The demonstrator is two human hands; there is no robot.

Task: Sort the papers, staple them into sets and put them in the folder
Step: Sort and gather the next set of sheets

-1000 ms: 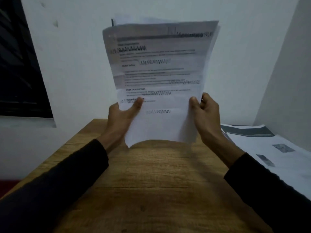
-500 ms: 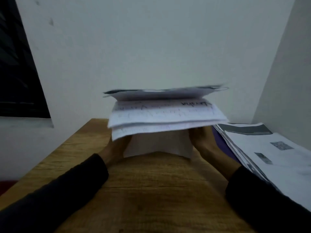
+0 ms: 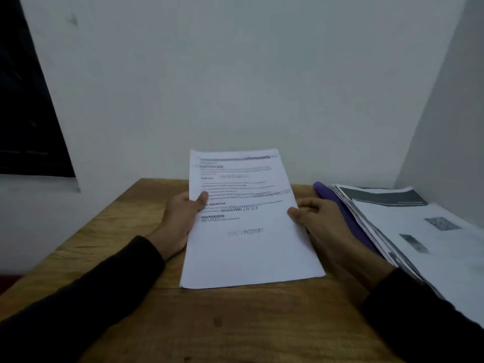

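A white printed stack of papers (image 3: 248, 221) lay on the wooden table (image 3: 209, 323); the left hand (image 3: 183, 218) pinched its left edge; the right hand (image 3: 319, 218) gripped its right edge, beside a purple folder (image 3: 340, 213).

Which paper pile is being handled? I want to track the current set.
The text-printed stack at the table's centre, gripped by left hand and right hand; the picture-printed pile on the purple folder lies untouched.
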